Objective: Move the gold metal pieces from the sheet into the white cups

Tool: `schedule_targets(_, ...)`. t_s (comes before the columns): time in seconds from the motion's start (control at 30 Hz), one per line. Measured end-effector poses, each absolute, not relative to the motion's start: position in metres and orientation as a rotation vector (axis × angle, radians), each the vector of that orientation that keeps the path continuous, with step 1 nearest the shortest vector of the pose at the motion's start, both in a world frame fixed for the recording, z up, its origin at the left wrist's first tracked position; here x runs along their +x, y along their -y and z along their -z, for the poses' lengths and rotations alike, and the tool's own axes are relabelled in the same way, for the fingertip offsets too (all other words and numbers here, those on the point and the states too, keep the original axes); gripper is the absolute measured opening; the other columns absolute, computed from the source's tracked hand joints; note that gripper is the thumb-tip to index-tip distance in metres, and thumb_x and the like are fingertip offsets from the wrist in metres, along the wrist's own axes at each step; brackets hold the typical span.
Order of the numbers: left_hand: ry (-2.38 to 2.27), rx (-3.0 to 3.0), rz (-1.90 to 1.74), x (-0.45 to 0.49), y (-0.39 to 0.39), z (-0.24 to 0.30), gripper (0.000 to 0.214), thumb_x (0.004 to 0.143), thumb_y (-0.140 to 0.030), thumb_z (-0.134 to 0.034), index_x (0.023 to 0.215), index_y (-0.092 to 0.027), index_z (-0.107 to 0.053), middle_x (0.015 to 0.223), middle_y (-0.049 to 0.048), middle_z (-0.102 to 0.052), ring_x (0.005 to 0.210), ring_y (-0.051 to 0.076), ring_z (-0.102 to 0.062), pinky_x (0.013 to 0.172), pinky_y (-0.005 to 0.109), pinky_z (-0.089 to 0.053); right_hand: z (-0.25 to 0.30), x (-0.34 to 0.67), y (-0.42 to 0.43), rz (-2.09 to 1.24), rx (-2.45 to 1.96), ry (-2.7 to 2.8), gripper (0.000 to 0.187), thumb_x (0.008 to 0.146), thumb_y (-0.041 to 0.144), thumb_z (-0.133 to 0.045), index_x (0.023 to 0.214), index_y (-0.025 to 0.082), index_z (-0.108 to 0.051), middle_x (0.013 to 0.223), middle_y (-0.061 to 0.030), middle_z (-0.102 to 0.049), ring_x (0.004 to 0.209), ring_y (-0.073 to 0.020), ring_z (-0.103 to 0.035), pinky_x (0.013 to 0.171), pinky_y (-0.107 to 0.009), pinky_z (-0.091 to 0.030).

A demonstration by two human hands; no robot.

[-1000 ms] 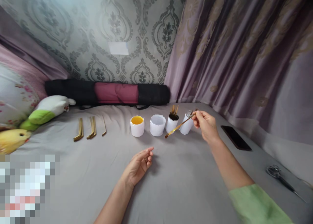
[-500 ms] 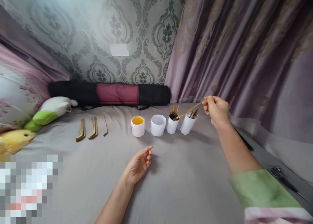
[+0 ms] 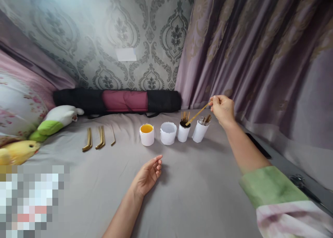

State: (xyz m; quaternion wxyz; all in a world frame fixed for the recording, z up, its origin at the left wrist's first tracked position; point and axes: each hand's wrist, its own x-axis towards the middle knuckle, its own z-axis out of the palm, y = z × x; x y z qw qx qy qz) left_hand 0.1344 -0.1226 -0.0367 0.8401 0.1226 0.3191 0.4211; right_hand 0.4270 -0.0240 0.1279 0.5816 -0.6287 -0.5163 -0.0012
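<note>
My right hand (image 3: 222, 108) pinches the upper end of a thin gold-coloured drinking straw (image 3: 199, 113), which slants down to the left. Its lower tip is at the mouth of a narrow white-wrapped can (image 3: 183, 134) holding several upright gold sticks. A second narrow can (image 3: 199, 132), tilted to the right in view and also filled with gold-brown sticks, stands below the hand. My left hand (image 3: 148, 175) rests palm sideways on the grey sheet, loosely open with its fingers partly curled, holding nothing. It lies in front of the wider white cups.
A white cup with a yellow inside (image 3: 147, 138) and a plain white cup (image 3: 168, 135) stand mid-row. Bundles of bent gold straws (image 3: 100, 137) and a single bent straw (image 3: 113, 135) lie left. Behind is a black-and-maroon bag (image 3: 125, 101); plush toys (image 3: 61, 118) sit left.
My right hand has moved left and slightly up, so the straw now slants more steeply with its tip still at the can's mouth. My left hand has stayed in place.
</note>
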Motion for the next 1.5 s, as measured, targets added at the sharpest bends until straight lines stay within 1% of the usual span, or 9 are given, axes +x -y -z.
schedule_targets(0.23, -0.679, 0.264, -0.892, 0.135, 0.123, 0.038, 0.025, 0.077, -0.013, -0.056, 0.102, -0.008, -0.058, 0.076, 0.0021, -0.053, 0.058, 0.005, -0.048, 0.049, 0.016, -0.041, -0.127, 0.418, 0.023, 0.016, -1.555, 1.327, 0.024, 0.081, 0.030, -0.042, 0.079, 0.014, -0.060, 0.066, -0.0030, -0.064, 0.043, -0.0088, -0.051, 0.049, -0.022, -0.041)
schedule_targets(0.47, -0.685, 0.272, -0.899, 0.135, 0.124, 0.037, 0.024, 0.077, -0.013, -0.056, 0.101, -0.008, -0.059, 0.077, 0.0026, -0.053, 0.058, 0.005, -0.049, 0.048, 0.016, -0.040, -0.117, 0.412, 0.014, 0.043, -1.591, 1.461, 0.022, 0.080, 0.025, -0.041, 0.076, 0.017, -0.061, 0.066, -0.0010, -0.065, 0.053, -0.0108, -0.056, 0.061, -0.024, -0.043)
schedule_targets(0.9, -0.674, 0.272, -0.897, 0.136, 0.123, 0.036, 0.022, 0.078, -0.013, -0.055, 0.099, -0.009, -0.059, 0.077, 0.0028, -0.054, 0.058, 0.005, -0.049, 0.049, 0.016, -0.042, -0.107, 0.403, 0.007, -0.029, -1.716, 1.570, 0.023, 0.080, 0.022, -0.039, 0.076, 0.017, -0.061, 0.065, -0.0007, -0.065, 0.057, -0.0116, -0.057, 0.066, -0.024, -0.043)
schedule_targets(1.2, -0.677, 0.275, -0.897, 0.136, 0.122, 0.036, 0.021, 0.078, -0.013, -0.055, 0.099, -0.009, -0.059, 0.075, 0.0027, -0.054, 0.057, 0.005, -0.049, 0.049, 0.016, -0.041, -0.110, 0.397, 0.007, -0.030, -1.775, 1.621, 0.023, 0.080, 0.018, -0.039, 0.074, 0.018, -0.061, 0.066, -0.0004, -0.066, 0.049, -0.0103, -0.055, 0.063, -0.024, -0.043)
schedule_targets(1.43, -0.676, 0.276, -0.896, 0.136, 0.123, 0.036, 0.022, 0.078, -0.014, -0.056, 0.099, -0.009, -0.059, 0.076, 0.0024, -0.054, 0.058, 0.005, -0.049, 0.049, 0.016, -0.041, -0.105, 0.391, 0.008, -0.134, -1.812, 1.596, 0.023, 0.082, 0.019, -0.038, 0.077, 0.017, -0.061, 0.063, -0.0004, -0.064, 0.040, -0.0080, -0.052, 0.049, -0.021, -0.040)
schedule_targets(1.5, -0.674, 0.276, -0.898, 0.136, 0.123, 0.036, 0.022, 0.078, -0.014, -0.056, 0.100, -0.009, -0.059, 0.076, 0.0023, -0.053, 0.058, 0.005, -0.049, 0.049, 0.016, -0.041, -0.104, 0.389, 0.007, -0.144, -1.819, 1.605, 0.023, 0.081, 0.018, -0.039, 0.076, 0.017, -0.060, 0.062, -0.0005, -0.063, 0.040, -0.0077, -0.052, 0.047, -0.019, -0.040)
